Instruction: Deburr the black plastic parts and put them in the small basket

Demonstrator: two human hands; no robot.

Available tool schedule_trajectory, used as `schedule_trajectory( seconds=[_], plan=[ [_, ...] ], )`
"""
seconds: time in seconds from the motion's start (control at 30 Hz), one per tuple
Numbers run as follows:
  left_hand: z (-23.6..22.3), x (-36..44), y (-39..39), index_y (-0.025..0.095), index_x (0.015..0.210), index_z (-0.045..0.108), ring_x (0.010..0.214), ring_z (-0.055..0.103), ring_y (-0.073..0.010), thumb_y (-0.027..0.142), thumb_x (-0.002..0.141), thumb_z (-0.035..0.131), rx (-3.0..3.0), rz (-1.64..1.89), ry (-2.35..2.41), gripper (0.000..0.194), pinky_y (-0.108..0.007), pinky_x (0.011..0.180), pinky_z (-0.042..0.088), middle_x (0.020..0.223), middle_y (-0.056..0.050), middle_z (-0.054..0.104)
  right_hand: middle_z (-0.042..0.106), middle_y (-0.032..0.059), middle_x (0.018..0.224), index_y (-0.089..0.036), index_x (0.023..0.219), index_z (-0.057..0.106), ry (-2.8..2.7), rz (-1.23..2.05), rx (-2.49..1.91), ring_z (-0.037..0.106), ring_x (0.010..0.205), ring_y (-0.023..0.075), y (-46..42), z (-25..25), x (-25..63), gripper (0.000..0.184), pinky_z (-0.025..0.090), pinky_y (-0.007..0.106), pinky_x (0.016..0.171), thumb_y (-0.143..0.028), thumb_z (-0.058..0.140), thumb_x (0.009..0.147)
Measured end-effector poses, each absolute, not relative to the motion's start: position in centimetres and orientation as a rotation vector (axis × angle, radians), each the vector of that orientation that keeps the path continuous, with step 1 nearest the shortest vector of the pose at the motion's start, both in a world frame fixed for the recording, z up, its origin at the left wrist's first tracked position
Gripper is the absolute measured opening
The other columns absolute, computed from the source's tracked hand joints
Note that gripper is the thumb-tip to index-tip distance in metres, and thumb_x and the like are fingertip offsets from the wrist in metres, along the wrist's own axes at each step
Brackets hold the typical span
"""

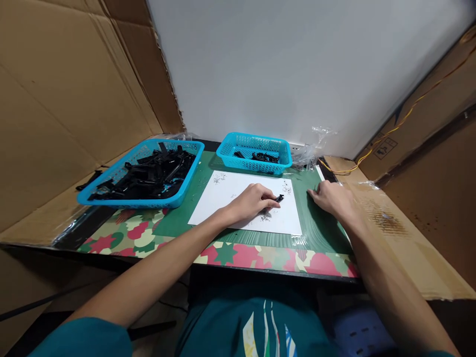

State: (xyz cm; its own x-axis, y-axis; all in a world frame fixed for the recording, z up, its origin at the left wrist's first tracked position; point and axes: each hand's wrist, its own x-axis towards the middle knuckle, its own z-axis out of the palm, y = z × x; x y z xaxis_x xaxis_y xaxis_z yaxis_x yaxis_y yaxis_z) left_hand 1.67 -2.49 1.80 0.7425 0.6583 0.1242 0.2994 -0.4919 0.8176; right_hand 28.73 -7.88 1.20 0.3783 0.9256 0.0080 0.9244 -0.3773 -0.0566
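Observation:
My left hand (253,202) is closed around a small black plastic part (279,198), whose end sticks out past the thumb and fingertips. It is held just above a white sheet of paper (208,203). Tiny dark bits, too small to name, lie on the sheet in loose piles: one pile (219,178) at the far left, another pile (286,188) near the right edge, and a third pile (265,217) just below my left hand. To the right of the sheet, my right hand (331,199) is low over the green mat (308,218), its fingers pinched together. Something thin and dark shows at its fingertips.
A large blue basket (180,196) full of black plastic parts (156,171) stands on the left. Behind the paper is a smaller blue basket (226,148) with a few black parts. Crumpled clear plastic (312,151) lies beside it. Cardboard walls (74,74) flank the table.

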Motion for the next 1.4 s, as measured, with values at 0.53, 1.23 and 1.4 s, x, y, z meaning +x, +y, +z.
schedule_trajectory(
  seconds=[0.53,1.23,1.4],
  plan=[
    [1.9,1.8,-2.5,0.012,0.085,0.082,0.063,0.06,-0.0155,0.034,0.093,0.069,2.127,0.53,0.676,0.027,-0.03,0.061,0.044,0.069,-0.006,0.072,0.07,0.0033,0.071,-0.019,0.081,0.065,-1.6,0.986,-1.286,0.058,0.055,0.0139,-7.9,1.7,26.3,0.031,0.047,0.028,0.052,-0.048,0.072,0.088],
    [1.4,1.9,-2.3,0.01,0.084,0.081,0.061,0.058,-0.0136,0.028,0.093,0.07,2.103,0.551,0.647,0.023,-0.028,0.061,0.041,0.067,-0.005,0.07,0.075,0.0052,0.069,-0.017,0.077,0.071,-1.452,0.939,-1.3,0.072,0.064,0.0182,-7.4,-0.9,24.5,0.025,0.063,0.032,0.067,-0.041,0.079,0.081],
    [1.2,2.0,-2.2,0.01,0.084,0.081,0.063,0.059,-0.0136,0.025,0.092,0.071,2.141,0.582,0.647,0.02,-0.028,0.062,0.041,0.069,-0.006,0.072,0.076,0.006,0.07,-0.017,0.078,0.071,-1.444,0.88,-1.343,0.074,0.063,0.0191,-7.9,-0.5,24.2,0.021,0.064,0.032,0.066,-0.037,0.077,0.081]
  ],
)
